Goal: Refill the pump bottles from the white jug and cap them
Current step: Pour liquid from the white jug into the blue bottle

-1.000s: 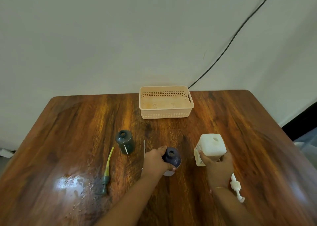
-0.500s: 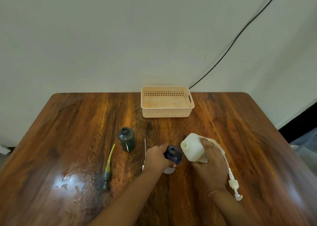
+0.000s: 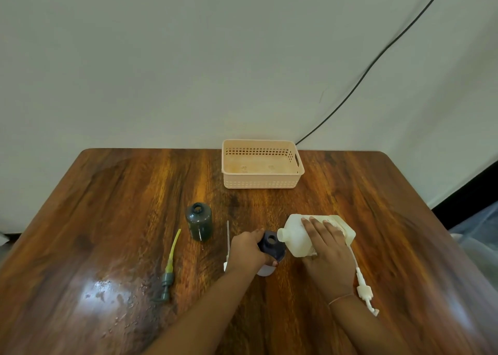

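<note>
My right hand (image 3: 327,249) grips the white jug (image 3: 299,236), tipped on its side with its spout right at the open mouth of the dark blue bottle (image 3: 270,244). My left hand (image 3: 246,251) holds that bottle upright on the wooden table (image 3: 107,220). A dark green bottle (image 3: 199,221) stands uncapped to the left. A green pump with a yellow tube (image 3: 168,269) lies on the table left of my left arm. A white pump (image 3: 363,291) lies to the right of my right wrist. A thin white tube (image 3: 227,236) shows behind my left hand.
A peach plastic basket (image 3: 260,183) sits at the table's far edge. A black cable (image 3: 377,58) runs down the wall behind it. Wet spots glisten on the table near the front left (image 3: 107,292).
My right hand lifted the jug off the table, tipped it on its side and moved its spout left to the blue bottle's mouth. My left hand stayed on the bottle.
</note>
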